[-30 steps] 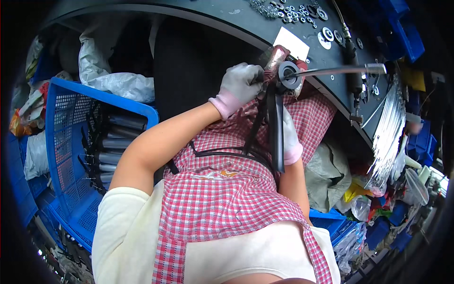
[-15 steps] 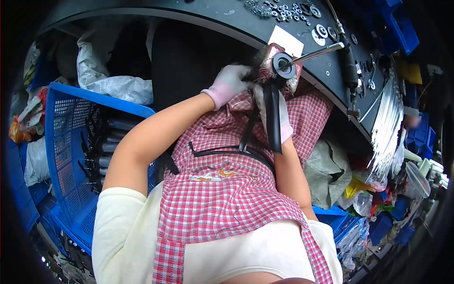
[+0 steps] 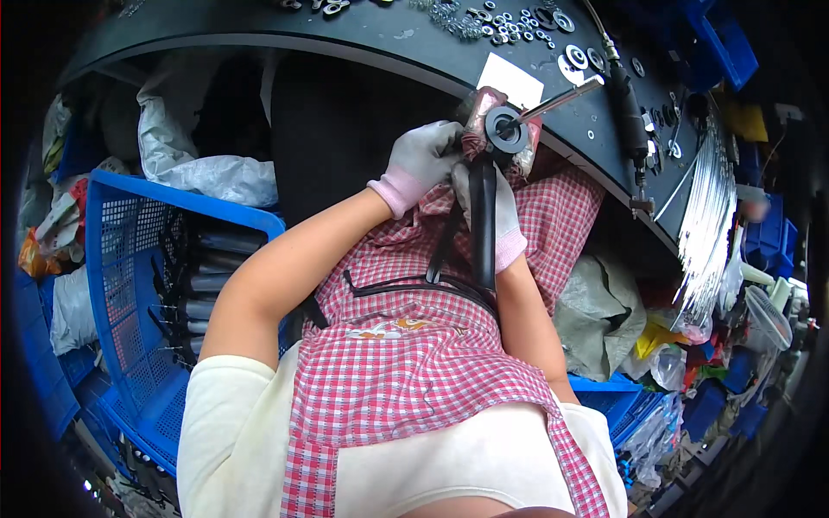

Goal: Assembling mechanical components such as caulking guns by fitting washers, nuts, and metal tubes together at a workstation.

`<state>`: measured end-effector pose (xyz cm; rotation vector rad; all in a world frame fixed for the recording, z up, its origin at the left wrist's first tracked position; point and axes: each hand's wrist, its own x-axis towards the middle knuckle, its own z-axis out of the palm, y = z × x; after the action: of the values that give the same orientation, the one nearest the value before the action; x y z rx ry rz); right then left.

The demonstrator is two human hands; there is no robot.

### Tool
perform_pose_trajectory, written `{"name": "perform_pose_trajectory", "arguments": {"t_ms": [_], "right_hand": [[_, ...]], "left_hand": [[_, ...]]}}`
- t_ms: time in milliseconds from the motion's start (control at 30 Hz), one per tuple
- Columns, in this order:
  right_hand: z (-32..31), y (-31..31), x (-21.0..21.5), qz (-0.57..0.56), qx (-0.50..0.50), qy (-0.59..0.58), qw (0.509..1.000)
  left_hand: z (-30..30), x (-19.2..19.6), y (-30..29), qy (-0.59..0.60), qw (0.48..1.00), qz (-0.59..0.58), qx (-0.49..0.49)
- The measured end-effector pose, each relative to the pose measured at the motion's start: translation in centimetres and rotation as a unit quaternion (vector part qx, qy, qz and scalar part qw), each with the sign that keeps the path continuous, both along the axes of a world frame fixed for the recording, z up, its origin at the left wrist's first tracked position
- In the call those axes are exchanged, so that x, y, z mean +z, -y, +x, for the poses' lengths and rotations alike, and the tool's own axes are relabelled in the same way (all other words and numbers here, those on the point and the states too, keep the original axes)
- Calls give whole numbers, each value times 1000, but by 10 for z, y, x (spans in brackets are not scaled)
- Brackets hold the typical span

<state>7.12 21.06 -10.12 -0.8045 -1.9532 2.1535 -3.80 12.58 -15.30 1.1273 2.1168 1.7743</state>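
Observation:
A black tool with a tube-shaped arm (image 3: 484,226) stands over my lap. At its upper end sit a round grey collar (image 3: 503,129) and a shiny metal rod (image 3: 561,102) slanting up to the right. Red-and-clear wrapping surrounds the collar. A thinner black bar (image 3: 443,246) hangs beside the tube. My right hand (image 3: 503,207), in a pale glove with a pink cuff, is closed around the tool behind the tube, its fingers partly hidden. My left hand (image 3: 423,160), gloved alike, is closed just left of the collar; what its fingertips pinch is too small to make out.
The dark workbench (image 3: 389,39) carries small metal rings (image 3: 518,26), springs (image 3: 449,19), a white card (image 3: 509,79) and a black air tool (image 3: 629,112). Thin metal rods (image 3: 704,224) lie bundled at right. A blue basket (image 3: 129,285) at left holds several dark tubes.
The tool has shifted slightly left and down in view, its tube now more upright. My left hand, blurred before, is steadier, with its fingers still closed near the collar.

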Motion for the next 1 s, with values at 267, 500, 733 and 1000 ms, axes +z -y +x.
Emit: {"name": "perform_pose_trajectory", "arguments": {"t_ms": [267,500,733,1000], "right_hand": [[1,1,-2,89,25,-32,995],[0,-3,-15,160,31,-41,986],[-4,4,9,155,25,3,988],[-1,-5,-8,43,28,-7,999]], "left_hand": [[1,-23,10,95,993,-43,-48],[3,-4,3,161,982,58,-83],[0,-8,3,90,994,3,-69],[2,13,-2,106,989,74,-66]]}}
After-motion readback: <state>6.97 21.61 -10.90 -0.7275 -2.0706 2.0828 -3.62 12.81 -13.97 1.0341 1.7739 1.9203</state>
